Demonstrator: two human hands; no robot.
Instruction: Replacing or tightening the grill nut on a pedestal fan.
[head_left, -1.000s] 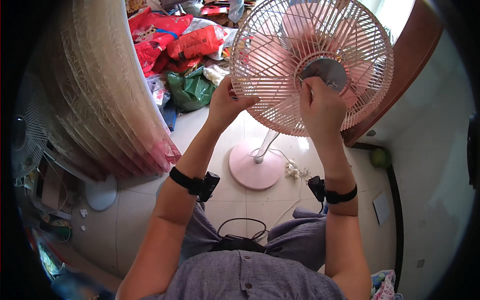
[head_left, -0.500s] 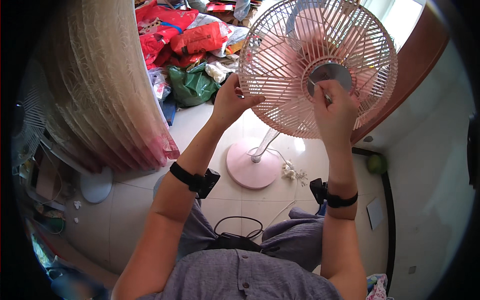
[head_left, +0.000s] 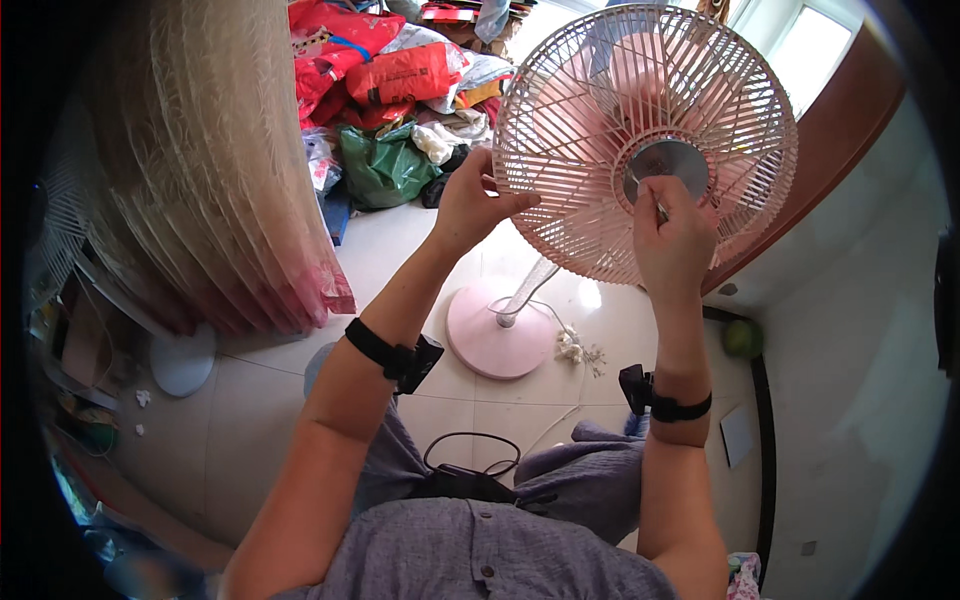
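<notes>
A pink standing fan [head_left: 740, 190] faces me, its round slatted guard tilted and its pink blades behind the slats. My left hand [head_left: 474, 205] is closed on the guard's left rim, thumb in front and fingers partly hidden behind. At the guard's middle sits a grey round hub plate [head_left: 655, 160]. My right hand [head_left: 675, 240] is in a pinch at that plate's lower edge. Between its fingers shows a slim metal tool [head_left: 661, 212], mostly covered, its exact kind unclear. Below, a pale stem runs down to the fan's round pink base [head_left: 490, 345] on the tiles.
A sheer curtain [head_left: 220, 170] hangs at left, with a second fan's white base [head_left: 183, 360] beside it. Bags and a green plastic bag [head_left: 385, 165] are heaped behind. A white cord [head_left: 575, 350] lies right of the pink base. A green round object [head_left: 741, 338] sits by the wall.
The view has shifted slightly, so the fan appears a little lower and further right. My right hand stays at the hub, and the tool's tip shows less. My left hand keeps its hold.
</notes>
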